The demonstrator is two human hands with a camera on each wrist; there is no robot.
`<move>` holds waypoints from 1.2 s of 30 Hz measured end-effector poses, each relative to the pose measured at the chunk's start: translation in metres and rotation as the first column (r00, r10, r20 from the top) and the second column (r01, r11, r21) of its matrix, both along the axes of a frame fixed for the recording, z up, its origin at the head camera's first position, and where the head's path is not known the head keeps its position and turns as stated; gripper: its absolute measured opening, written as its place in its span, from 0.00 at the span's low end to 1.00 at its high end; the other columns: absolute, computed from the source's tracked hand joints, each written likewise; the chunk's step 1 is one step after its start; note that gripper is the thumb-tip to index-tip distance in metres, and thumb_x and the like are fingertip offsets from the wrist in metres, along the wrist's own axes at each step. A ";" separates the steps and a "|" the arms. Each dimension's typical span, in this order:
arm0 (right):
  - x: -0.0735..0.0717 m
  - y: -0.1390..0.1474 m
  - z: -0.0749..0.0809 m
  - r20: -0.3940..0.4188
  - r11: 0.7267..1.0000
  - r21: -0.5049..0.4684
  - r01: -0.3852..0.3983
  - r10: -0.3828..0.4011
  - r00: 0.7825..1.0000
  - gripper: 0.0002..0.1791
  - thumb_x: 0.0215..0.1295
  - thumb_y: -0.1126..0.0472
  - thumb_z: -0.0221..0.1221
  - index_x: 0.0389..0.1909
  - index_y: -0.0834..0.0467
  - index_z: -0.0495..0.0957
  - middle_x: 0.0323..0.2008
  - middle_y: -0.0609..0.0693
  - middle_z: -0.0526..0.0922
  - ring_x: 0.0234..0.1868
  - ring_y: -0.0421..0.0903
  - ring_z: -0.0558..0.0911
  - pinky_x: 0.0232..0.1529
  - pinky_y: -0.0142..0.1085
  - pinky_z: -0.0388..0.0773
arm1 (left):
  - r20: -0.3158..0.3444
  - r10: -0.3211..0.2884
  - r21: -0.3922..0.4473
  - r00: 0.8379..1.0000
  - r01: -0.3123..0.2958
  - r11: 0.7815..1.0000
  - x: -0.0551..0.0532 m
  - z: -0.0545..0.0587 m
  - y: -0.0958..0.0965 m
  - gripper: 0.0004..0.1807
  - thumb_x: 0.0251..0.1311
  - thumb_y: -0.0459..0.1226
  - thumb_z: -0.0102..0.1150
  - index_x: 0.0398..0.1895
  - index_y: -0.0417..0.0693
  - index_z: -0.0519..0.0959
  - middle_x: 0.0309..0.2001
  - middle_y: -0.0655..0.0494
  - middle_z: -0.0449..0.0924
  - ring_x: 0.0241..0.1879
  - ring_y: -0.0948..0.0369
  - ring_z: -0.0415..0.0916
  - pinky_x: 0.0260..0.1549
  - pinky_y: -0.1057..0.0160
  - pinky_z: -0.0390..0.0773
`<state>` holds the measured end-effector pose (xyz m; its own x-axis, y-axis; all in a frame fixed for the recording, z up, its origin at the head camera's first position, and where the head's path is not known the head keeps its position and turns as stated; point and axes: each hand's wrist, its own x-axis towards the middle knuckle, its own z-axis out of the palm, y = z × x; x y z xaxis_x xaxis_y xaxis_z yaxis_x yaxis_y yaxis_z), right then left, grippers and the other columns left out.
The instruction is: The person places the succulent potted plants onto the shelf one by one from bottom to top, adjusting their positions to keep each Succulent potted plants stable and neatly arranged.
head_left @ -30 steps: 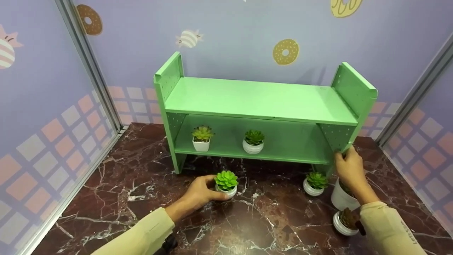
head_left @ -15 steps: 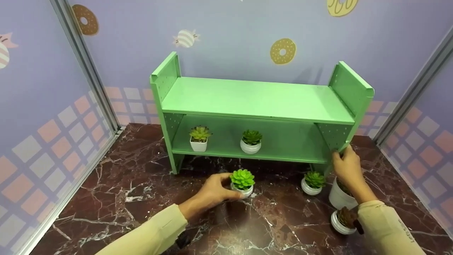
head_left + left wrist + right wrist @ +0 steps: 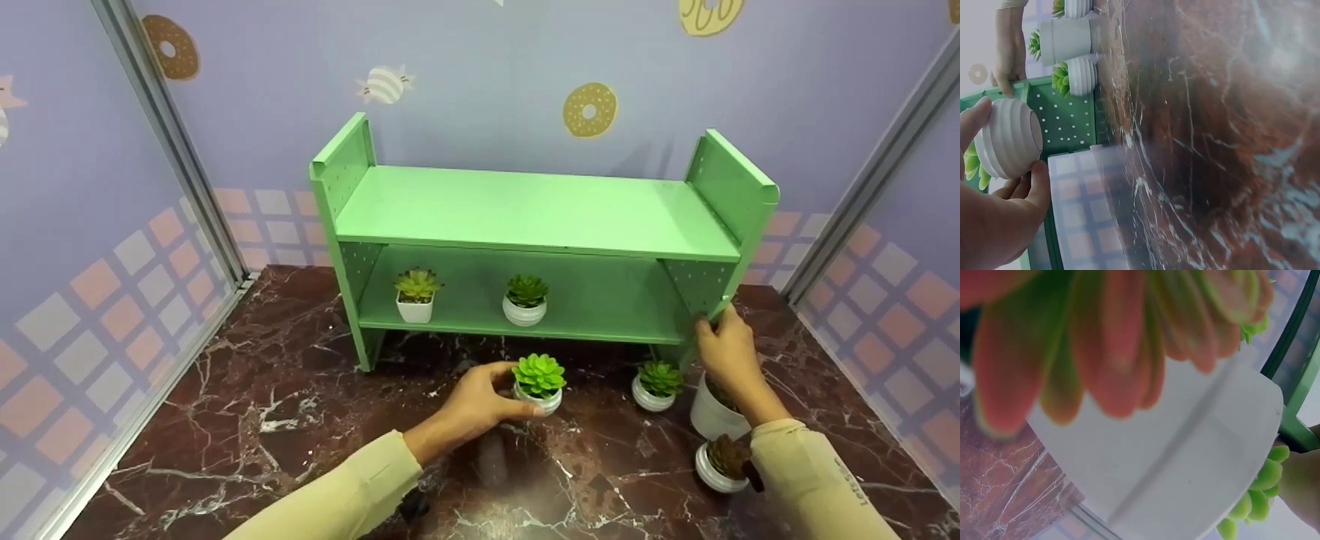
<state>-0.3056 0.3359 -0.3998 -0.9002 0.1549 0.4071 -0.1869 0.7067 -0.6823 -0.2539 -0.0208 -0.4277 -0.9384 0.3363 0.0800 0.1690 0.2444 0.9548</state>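
My left hand (image 3: 476, 405) pinches a ribbed white pot with a bright green succulent (image 3: 539, 376) between thumb and fingers. In the left wrist view the pot's underside (image 3: 1036, 130) shows, held off the marble table. At the right my right hand (image 3: 727, 356) grips the front edge of the green shelf's side panel (image 3: 739, 202), its fingertips partly hidden. On the lower board stand a square white pot with a spiky succulent (image 3: 415, 298) and a round ribbed pot with a dark green succulent (image 3: 525, 301).
By the shelf's right foot stand a small potted succulent (image 3: 655, 387), a larger white pot (image 3: 716, 412) partly behind my right hand, and a reddish-brown potted succulent (image 3: 721, 465). Patterned walls enclose the dark marble table (image 3: 300, 450). The top board (image 3: 540, 210) lies between raised side panels.
My left hand has moved to the right with the bright green succulent, along the front of the shelf. My right hand keeps its grip on the side panel. The whole view shifts slightly.
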 end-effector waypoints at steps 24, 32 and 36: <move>-0.001 0.003 -0.001 -0.003 1.000 0.012 -0.009 0.009 1.000 0.20 0.73 0.63 0.44 0.56 0.75 0.66 0.46 0.73 0.75 0.40 0.62 0.75 0.38 0.54 0.70 | -0.093 -0.010 -0.052 0.996 0.005 0.999 -0.009 0.040 0.059 0.42 0.40 0.47 0.80 0.62 0.46 0.76 0.58 0.60 0.76 0.59 0.60 0.70 0.63 0.51 0.60; -0.001 0.002 0.002 0.008 1.000 0.008 -0.015 0.015 1.000 0.21 0.73 0.64 0.43 0.59 0.75 0.64 0.50 0.76 0.74 0.46 0.65 0.76 0.42 0.56 0.70 | -0.123 0.026 -0.081 0.992 -0.036 0.996 -0.015 0.049 0.069 0.43 0.38 0.50 0.81 0.62 0.48 0.77 0.60 0.59 0.75 0.61 0.59 0.68 0.62 0.54 0.62; -0.001 0.002 0.001 0.016 1.000 0.003 -0.005 0.005 1.000 0.21 0.72 0.65 0.44 0.59 0.75 0.64 0.51 0.76 0.74 0.48 0.66 0.75 0.44 0.56 0.70 | -0.125 0.039 -0.091 0.991 -0.050 0.995 -0.016 0.050 0.072 0.42 0.37 0.51 0.81 0.60 0.49 0.78 0.58 0.59 0.76 0.60 0.59 0.69 0.61 0.56 0.64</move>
<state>-0.3064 0.3377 -0.3987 -0.9072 0.1490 0.3933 -0.1798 0.7080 -0.6830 -0.2701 0.0514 -0.3775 -0.9374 0.3059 0.1661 0.2709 0.3416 0.8999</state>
